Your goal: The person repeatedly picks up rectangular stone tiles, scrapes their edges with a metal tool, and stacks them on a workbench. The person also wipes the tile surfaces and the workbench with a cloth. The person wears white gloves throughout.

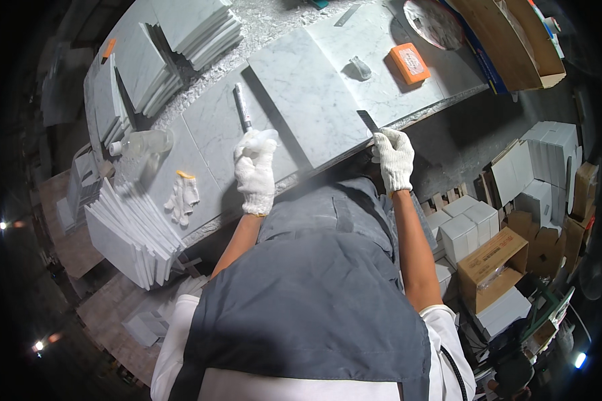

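Note:
A grey-veined white marble tile (308, 87) lies on top of other tiles on the bench. My right hand (393, 157), in a white knit glove, is closed at the tile's near right corner. It pinches a thin dark blade-like strip (366, 121), which overlaps the tile's edge. On the tile's left, my gloved left hand (254, 175) is closed around something whitish and partly see-through, whose kind I cannot make out. A slim white marker-like tube (241, 103) reaches away from its fingers; whether the hand grips it is unclear.
An orange block (409, 63), a crumpled clear piece (360, 68) and a round tub (433, 24) are beyond the tile. Stacked tiles (135, 234), a loose glove (182, 198) and a clear bottle (142, 143) stand left. Cardboard boxes (491, 267) fill the right floor.

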The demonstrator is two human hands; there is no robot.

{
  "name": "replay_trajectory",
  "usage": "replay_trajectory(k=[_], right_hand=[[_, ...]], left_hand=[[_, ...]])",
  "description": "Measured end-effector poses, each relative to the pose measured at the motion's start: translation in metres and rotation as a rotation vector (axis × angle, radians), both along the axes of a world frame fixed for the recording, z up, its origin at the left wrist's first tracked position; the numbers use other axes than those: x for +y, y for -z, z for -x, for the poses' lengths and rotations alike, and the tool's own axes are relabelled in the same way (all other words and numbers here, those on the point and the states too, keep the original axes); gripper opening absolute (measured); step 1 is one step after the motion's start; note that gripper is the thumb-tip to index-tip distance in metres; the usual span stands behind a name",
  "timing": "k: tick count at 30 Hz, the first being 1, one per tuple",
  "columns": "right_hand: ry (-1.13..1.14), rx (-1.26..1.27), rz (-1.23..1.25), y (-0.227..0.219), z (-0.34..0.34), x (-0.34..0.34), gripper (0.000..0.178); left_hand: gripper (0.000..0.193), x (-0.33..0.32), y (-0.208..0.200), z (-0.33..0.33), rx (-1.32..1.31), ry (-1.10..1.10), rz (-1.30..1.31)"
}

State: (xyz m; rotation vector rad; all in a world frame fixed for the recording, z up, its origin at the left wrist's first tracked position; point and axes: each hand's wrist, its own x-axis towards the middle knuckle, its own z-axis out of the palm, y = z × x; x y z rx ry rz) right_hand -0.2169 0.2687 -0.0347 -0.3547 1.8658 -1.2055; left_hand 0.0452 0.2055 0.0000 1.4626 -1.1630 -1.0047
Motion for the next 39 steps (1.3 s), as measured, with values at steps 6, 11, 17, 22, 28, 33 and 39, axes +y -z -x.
replay_trajectory(k=[6,11,17,22,28,33,39], right_hand=[[0.168,-0.207,0.084,-0.001,0.012,0.003,0.030],[0.244,-0.368,0.208,0.006,0.027,0.022,0.039],[0.258,-0.425,0.250,0.019,0.036,0.054,0.043],[0.324,-0.455,0.268,0.026,0.041,0.073,0.043],[0.345,-0.445,0.271,0.028,0.048,0.080,0.041],[0.339,-0.422,0.249,0.030,0.051,0.079,0.043],[0.341,-0.399,0.235,0.032,0.052,0.080,0.043]], left_hand=[[0.042,0.017,-0.023,0.030,-0.004,0.256,-0.065],[0.039,0.019,-0.024,0.055,-0.049,0.477,-0.026],[0.038,0.005,-0.035,0.077,-0.719,0.677,0.007],[0.028,-0.003,-0.041,0.092,-0.986,0.814,0.090],[0.024,-0.006,-0.035,0.100,-1.128,0.825,0.289],[0.024,-0.007,-0.032,0.104,-1.203,0.831,0.428],[0.028,-0.007,-0.032,0.108,-1.355,0.839,0.461]])
